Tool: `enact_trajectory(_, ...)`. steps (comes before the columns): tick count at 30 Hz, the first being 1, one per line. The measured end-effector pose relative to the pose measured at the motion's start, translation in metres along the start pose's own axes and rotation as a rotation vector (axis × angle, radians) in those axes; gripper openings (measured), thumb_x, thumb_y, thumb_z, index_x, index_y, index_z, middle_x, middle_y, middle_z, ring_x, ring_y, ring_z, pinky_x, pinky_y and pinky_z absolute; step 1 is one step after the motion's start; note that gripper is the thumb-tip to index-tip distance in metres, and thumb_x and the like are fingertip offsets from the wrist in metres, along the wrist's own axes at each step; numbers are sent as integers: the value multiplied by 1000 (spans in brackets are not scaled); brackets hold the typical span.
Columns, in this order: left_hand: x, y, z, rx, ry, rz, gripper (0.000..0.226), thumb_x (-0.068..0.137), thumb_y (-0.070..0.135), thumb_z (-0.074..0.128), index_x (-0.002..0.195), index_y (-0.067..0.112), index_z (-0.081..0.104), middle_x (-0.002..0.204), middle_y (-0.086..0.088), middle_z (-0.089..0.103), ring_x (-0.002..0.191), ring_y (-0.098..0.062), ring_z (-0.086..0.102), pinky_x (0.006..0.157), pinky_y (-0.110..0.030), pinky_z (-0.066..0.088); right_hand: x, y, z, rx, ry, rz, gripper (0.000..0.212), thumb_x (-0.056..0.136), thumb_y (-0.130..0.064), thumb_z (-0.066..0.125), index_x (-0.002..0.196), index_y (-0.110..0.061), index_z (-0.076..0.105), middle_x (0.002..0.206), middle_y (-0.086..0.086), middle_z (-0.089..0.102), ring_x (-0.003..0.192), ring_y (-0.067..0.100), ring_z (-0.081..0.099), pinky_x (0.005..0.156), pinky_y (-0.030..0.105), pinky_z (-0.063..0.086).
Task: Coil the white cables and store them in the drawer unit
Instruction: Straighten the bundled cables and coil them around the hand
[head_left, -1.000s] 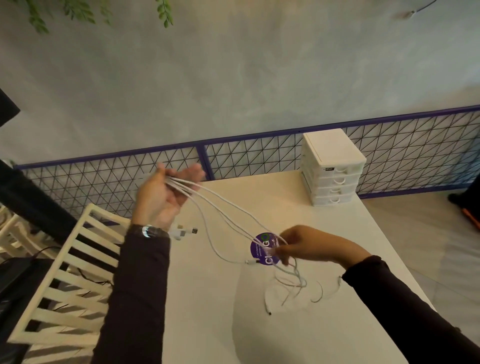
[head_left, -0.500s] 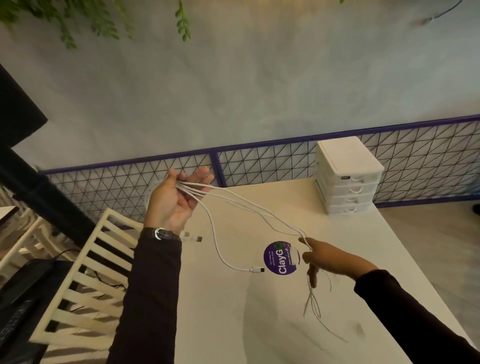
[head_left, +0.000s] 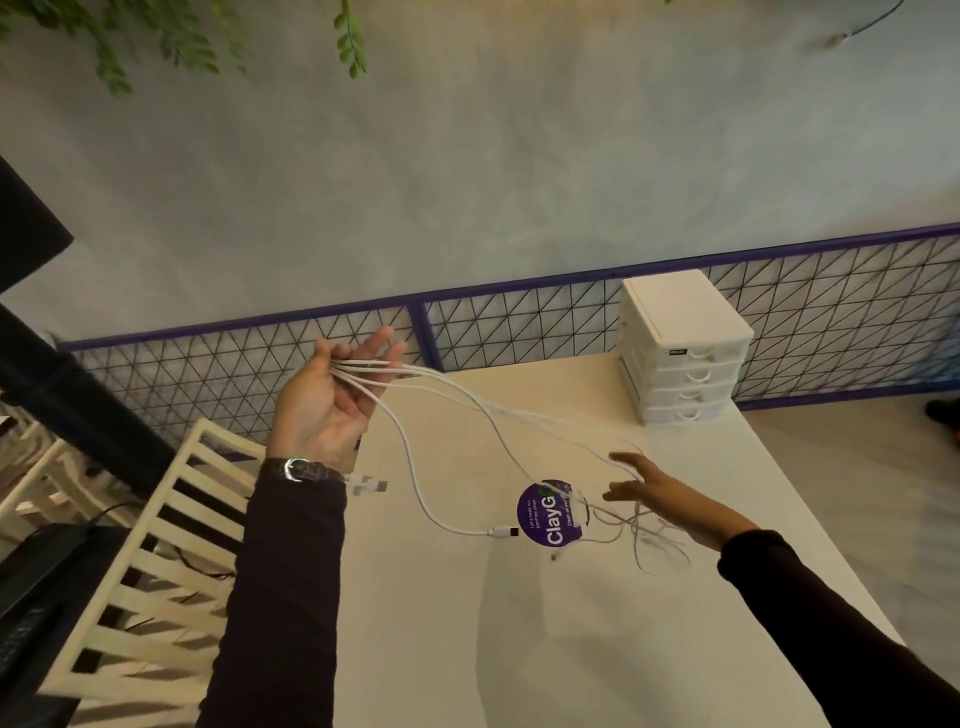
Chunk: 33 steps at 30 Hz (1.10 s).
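Observation:
Several white cables (head_left: 457, 395) run from my raised left hand (head_left: 332, 400) down and right across the table. The strands lie between that hand's thumb and fingers, palm up, and two plugs dangle below its wrist. One loose strand loops down to a plug (head_left: 503, 531) beside a round purple sticker (head_left: 551, 513). My right hand (head_left: 652, 488) hovers low over the table with its fingers spread, the blurred cable ends hanging around and under them. The white drawer unit (head_left: 684, 347) stands at the table's far right corner, all drawers closed.
The cream table (head_left: 493, 634) is edged at the back by a purple wire-mesh fence (head_left: 519, 332). A white slatted chair (head_left: 140, 571) stands to the left. Green leaves hang at top left. Floor lies to the right of the table.
My right hand has let go of its pinch on the cables and spread its fingers, shifting right. The left hand has opened its fingers wider while the strands stay across it.

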<state>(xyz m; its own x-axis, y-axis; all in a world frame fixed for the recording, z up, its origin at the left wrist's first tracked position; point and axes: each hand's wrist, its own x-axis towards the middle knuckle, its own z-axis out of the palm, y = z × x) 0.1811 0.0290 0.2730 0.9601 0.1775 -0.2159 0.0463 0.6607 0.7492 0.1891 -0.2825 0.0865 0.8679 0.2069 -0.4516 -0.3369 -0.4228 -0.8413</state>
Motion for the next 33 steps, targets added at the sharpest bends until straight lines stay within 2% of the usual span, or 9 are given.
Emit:
enact_trajectory(2, -2, 4, -1, 19, -11, 8, 40, 101, 32, 25, 71, 14, 45, 72, -11, 75, 73, -24, 73, 67, -34, 61, -6, 1, -8, -121, -46, -16, 24, 87, -15, 59, 108, -26, 63, 117, 2, 66, 117, 21, 56, 101, 32, 39)
enact_trajectory(5, -5, -1, 5, 58, -31, 7, 41, 101, 33, 25, 71, 13, 45, 71, -12, 74, 70, -24, 73, 70, -37, 58, -14, -5, -10, -361, -113, -34, 22, 81, -10, 64, 83, -31, 72, 96, -9, 74, 102, 13, 64, 102, 36, 44)
enact_trajectory(8, -7, -16, 15, 115, -99, -41, 43, 101, 35, 25, 71, 13, 47, 74, -12, 74, 73, -24, 73, 71, -37, 58, -22, -35, -6, -555, 47, -166, 14, 80, -19, 65, 75, -29, 73, 75, -20, 73, 90, 3, 65, 105, 45, 40)
enact_trajectory(11, -9, -34, 24, 298, -165, -75, 45, 100, 38, 23, 71, 14, 48, 80, -10, 75, 77, -22, 72, 75, -34, 57, -45, -89, 14, -221, 163, -462, 9, 88, -29, 61, 94, -27, 67, 87, -10, 75, 89, 2, 67, 94, 33, 51)
enact_trajectory(14, -15, -47, 37, 486, -207, -30, 47, 100, 39, 22, 72, 13, 50, 94, -10, 75, 89, -20, 70, 84, -33, 52, -62, -137, 36, -20, 81, -582, 47, 77, -56, 51, 108, -23, 63, 105, -5, 71, 100, 7, 64, 93, 26, 48)
enact_trajectory(18, -25, -59, 48, 672, -259, 30, 52, 99, 42, 22, 71, 14, 55, 108, -4, 71, 103, -19, 64, 87, -40, 46, -65, -167, 57, 86, -104, -591, 40, 84, -50, 46, 106, -21, 63, 85, -2, 72, 90, 19, 70, 83, 10, 47)
enact_trajectory(23, -31, -57, 51, 629, -282, 43, 50, 100, 37, 23, 71, 10, 54, 101, -9, 71, 92, -17, 69, 81, -30, 48, -63, -163, 67, 114, -128, -567, 35, 97, -32, 45, 70, -13, 58, 45, 3, 55, 55, 29, 65, 76, 35, 50)
enact_trajectory(27, -28, -58, 44, 458, -246, 1, 44, 100, 34, 25, 71, 11, 49, 84, -14, 74, 81, -15, 72, 81, -25, 45, -70, -156, 70, 193, -292, -515, 38, 98, -29, 39, 67, -11, 49, 47, 7, 54, 51, 28, 62, 63, 27, 53)
enact_trajectory(33, -13, -54, 40, 350, -151, 1, 39, 101, 29, 27, 70, 14, 46, 90, -23, 66, 71, -15, 73, 69, -24, 43, -74, -142, 67, 232, -393, -431, 40, 99, -28, 33, 66, -11, 46, 53, 9, 56, 56, 29, 62, 64, 29, 54)
